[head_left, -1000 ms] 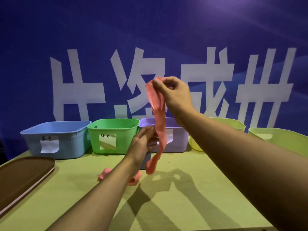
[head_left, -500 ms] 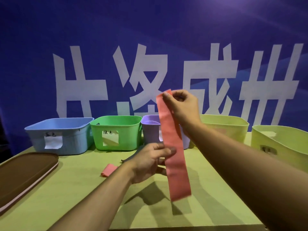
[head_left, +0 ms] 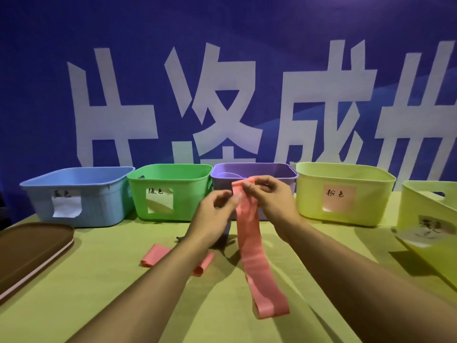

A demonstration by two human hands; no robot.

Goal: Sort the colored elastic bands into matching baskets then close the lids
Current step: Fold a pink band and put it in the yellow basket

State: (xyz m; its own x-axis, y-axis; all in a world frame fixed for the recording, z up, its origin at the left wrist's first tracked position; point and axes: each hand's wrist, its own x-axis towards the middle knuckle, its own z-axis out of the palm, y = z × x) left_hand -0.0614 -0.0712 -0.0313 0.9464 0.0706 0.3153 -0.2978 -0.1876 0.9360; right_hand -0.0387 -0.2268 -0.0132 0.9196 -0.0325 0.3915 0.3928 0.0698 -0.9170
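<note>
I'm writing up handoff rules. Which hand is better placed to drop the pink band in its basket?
Probably right. The right hand pinches the pink band at its top, nearest the basket labelled pink; the left hand is farther.

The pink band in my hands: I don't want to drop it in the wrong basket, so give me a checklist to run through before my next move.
1. Pink band held at its top by right hand and left hand: ok.
2. Band hangs free, its lower end above the table: ok.
3. Basket with the pink label open, no lid on: ok.
4. Way to that basket clear, right of the hands: ok.
5. More pink bands on the table left to sort: not ok.
6. Brown lid fits that basket: cannot tell.
</note>
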